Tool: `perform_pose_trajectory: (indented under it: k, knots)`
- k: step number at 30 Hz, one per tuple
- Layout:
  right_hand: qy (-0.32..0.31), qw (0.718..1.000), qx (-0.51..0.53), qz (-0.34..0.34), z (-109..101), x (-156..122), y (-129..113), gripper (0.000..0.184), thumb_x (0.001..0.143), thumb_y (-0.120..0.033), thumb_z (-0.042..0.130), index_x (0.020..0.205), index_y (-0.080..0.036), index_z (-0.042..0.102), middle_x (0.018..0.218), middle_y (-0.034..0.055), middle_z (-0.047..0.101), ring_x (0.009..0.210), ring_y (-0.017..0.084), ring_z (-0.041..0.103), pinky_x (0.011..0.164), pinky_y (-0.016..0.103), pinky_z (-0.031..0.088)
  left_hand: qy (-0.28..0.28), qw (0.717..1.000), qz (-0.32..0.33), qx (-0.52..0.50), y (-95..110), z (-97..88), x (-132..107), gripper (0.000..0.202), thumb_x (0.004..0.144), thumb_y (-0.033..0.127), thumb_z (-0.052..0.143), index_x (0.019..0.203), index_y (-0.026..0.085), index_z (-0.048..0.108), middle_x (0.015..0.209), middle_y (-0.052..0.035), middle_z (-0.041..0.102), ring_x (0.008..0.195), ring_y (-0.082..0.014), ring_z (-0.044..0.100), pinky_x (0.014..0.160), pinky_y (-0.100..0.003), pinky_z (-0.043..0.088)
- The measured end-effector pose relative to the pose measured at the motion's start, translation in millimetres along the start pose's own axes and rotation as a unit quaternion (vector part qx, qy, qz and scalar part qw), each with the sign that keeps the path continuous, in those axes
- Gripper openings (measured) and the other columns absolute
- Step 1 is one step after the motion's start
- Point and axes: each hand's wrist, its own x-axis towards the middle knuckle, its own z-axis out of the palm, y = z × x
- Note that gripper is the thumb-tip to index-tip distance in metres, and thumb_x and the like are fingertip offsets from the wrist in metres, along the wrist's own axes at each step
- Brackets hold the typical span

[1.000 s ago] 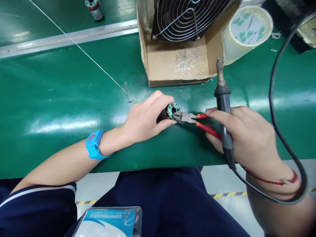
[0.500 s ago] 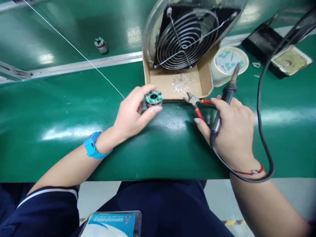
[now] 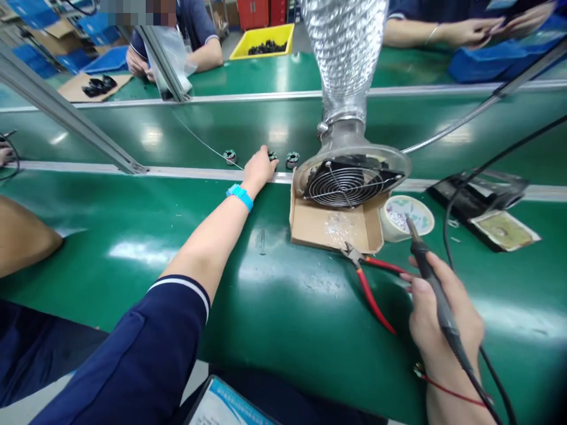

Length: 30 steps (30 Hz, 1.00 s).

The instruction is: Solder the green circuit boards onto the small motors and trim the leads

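Note:
My left hand point(image 3: 258, 170) reaches past the aluminium rail with thumb and fingers closed around a small cylindrical part with a green circuit-board ring point(image 3: 271, 156); my fingers hide most of it. Two similar parts stand upright on either side, a left one point(image 3: 230, 157) and a right one point(image 3: 292, 159). In my right hand point(image 3: 447, 324) is a soldering iron point(image 3: 436, 289), its tip pointing up and away from me. Red-handled cutting pliers point(image 3: 370, 295) lie spread on the green bench, one handle reaching my right fingertips.
A fume extractor fan point(image 3: 345, 184) with a silver duct point(image 3: 348, 53) stands over a cardboard tray point(image 3: 310, 229) of clippings. Right of it are a white tape roll point(image 3: 398, 227) and a soldering iron stand point(image 3: 496, 206). Co-workers sit opposite; another person's elbow point(image 3: 26, 239) rests left.
My left hand has carried the part forward and across the rail. My right hand has let go of the pliers and keeps the soldering iron. The view has tilted up.

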Motion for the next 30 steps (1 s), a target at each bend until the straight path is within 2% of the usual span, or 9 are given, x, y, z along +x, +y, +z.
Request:
perform_pose_trajectory:
  k: [3,5,8,11,15,19,22,25,30]
  knots:
    - [-0.014,1.0,-0.002,0.022,-1.7,2.2,1.1,0.058,0.089,-0.057,0.053,0.137,-0.024,0.059,0.127,0.0122,0.071,0.117,0.033,0.068,0.102,0.052,0.053,0.038,0.999,-0.021,0.014,-16.0,-15.3,5.2,0.066,0.092,0.044,0.062,0.149,0.016,0.042,0.152,-0.0188,0.048,0.136,-0.0333,0.053,0.11,-0.04,0.046]
    - [-0.023,1.0,-0.014,0.011,-1.0,3.3,0.0,0.057,0.09,-0.057,0.051,0.136,-0.024,0.059,0.126,0.0127,0.071,0.116,0.032,0.067,0.101,0.051,0.052,0.06,0.996,-0.053,0.032,-36.4,-33.0,11.2,0.069,0.094,0.042,0.058,0.153,0.015,0.035,0.161,-0.0205,0.033,0.14,-0.035,0.049,0.111,-0.044,0.045]
    - [-0.023,0.999,-0.015,-0.018,1.0,4.4,-2.3,0.053,0.092,-0.052,0.051,0.136,-0.023,0.059,0.126,0.0121,0.07,0.115,0.03,0.067,0.1,0.048,0.053,0.037,0.994,-0.088,0.058,-66.7,-60.3,19.7,0.051,0.09,0.025,0.059,0.139,0.012,0.053,0.149,-0.0228,0.05,0.13,-0.0359,0.056,0.107,-0.048,0.046]
    - [-0.013,0.999,-0.016,-0.037,1.5,4.9,-3.9,0.048,0.091,-0.047,0.056,0.135,-0.027,0.059,0.123,0.0107,0.071,0.111,0.03,0.069,0.095,0.048,0.056,0.002,0.997,-0.052,0.063,-78.2,-73.1,14.1,0.038,0.089,0.021,0.058,0.126,0.01,0.062,0.131,-0.0197,0.065,0.121,-0.0322,0.061,0.103,-0.045,0.048]
    - [0.007,0.999,-0.022,-0.038,0.3,5.2,-5.6,0.047,0.088,-0.045,0.06,0.134,-0.035,0.06,0.116,0.008,0.074,0.107,0.033,0.072,0.088,0.049,0.059,-0.059,0.996,0.057,0.046,-59.5,-59.4,-25.5,0.031,0.088,0.03,0.063,0.115,0.015,0.068,0.12,-0.013,0.069,0.11,-0.0259,0.064,0.097,-0.035,0.049]
    - [0.006,0.999,-0.027,-0.03,0.0,5.5,-7.0,0.049,0.087,-0.046,0.06,0.134,-0.034,0.06,0.116,0.0099,0.074,0.107,0.035,0.072,0.089,0.053,0.058,-0.105,0.986,0.124,0.022,-26.9,-37.9,-57.5,0.034,0.091,0.048,0.062,0.102,0.017,0.071,0.109,-0.0106,0.07,0.099,-0.0254,0.066,0.089,-0.034,0.05]
    - [0.0,0.999,-0.033,-0.043,0.5,5.8,-6.2,0.048,0.087,-0.044,0.061,0.134,-0.032,0.06,0.115,0.0099,0.074,0.104,0.032,0.072,0.087,0.049,0.058,-0.081,0.989,0.123,0.0,-8.7,-30.5,-45.5,0.045,0.1,0.051,0.046,0.12,0.014,0.064,0.116,-0.0128,0.068,0.108,-0.0256,0.064,0.095,-0.035,0.049]
    - [-0.005,0.998,-0.024,-0.062,0.9,6.4,-4.4,0.049,0.09,-0.045,0.057,0.135,-0.026,0.059,0.115,0.0113,0.072,0.103,0.03,0.07,0.087,0.047,0.057,-0.037,0.996,0.076,0.009,1.3,-26.0,-14.1,0.056,0.096,0.04,0.056,0.143,0.01,0.046,0.142,-0.0208,0.054,0.126,-0.032,0.056,0.103,-0.041,0.045]
    - [-0.003,0.996,-0.023,-0.081,-0.7,7.3,-4.2,0.046,0.093,-0.043,0.055,0.134,-0.023,0.06,0.118,0.0126,0.071,0.104,0.027,0.068,0.09,0.045,0.055,-0.065,0.996,0.067,0.013,1.2,-26.1,6.7,0.041,0.089,0.018,0.062,0.129,0.011,0.059,0.136,-0.0199,0.06,0.127,-0.0334,0.057,0.108,-0.042,0.042]
